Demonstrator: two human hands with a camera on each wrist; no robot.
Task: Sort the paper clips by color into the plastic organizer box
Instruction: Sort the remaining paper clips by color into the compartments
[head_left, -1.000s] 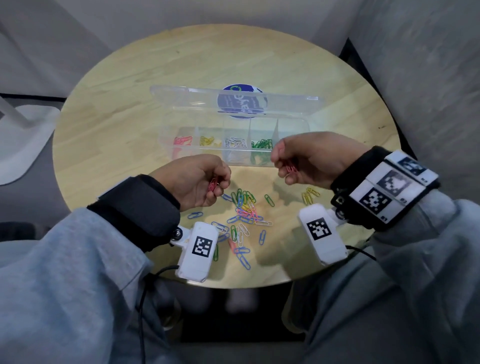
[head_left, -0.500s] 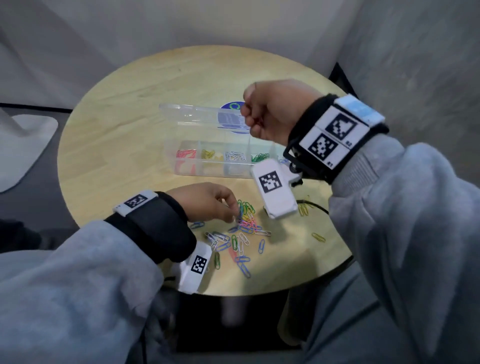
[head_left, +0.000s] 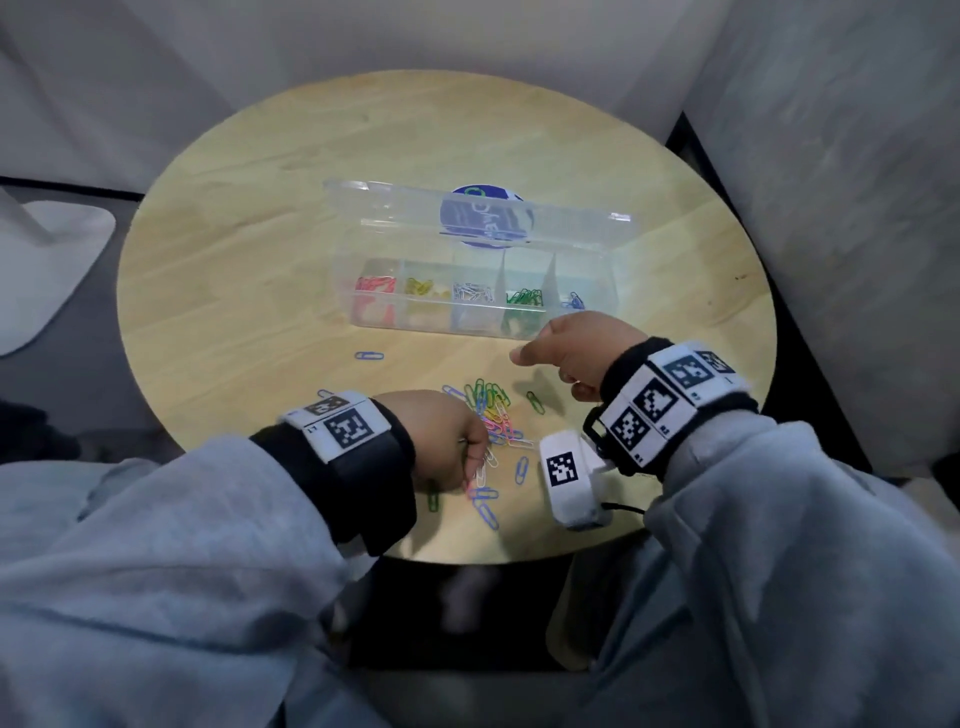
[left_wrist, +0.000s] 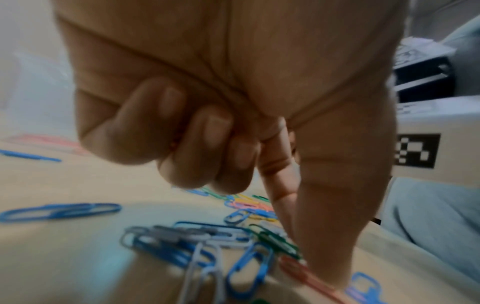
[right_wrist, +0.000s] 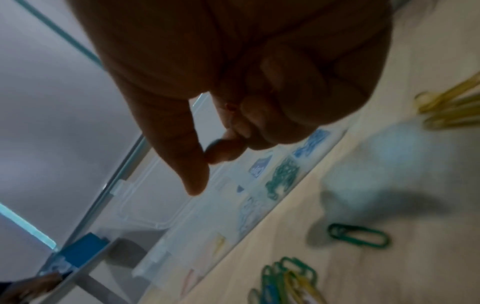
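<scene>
The clear organizer box stands open mid-table, with red, yellow, white, green and blue clips in separate compartments. A mixed pile of paper clips lies in front of it. My left hand is at the pile's near side. Its fingers are curled on red clips, and its thumb and index finger reach down to a red clip on the table. My right hand hovers before the box's right end. Its fingers are curled, with a speck of red between them.
A lone green clip lies right of the pile and a blue one to its left. Yellow clips lie under my right wrist. The round table's near edge is close. A white base stands off-table at the left.
My right hand came down from above the box's far side to just in front of its right end. My left hand shifted to the pile's near side.
</scene>
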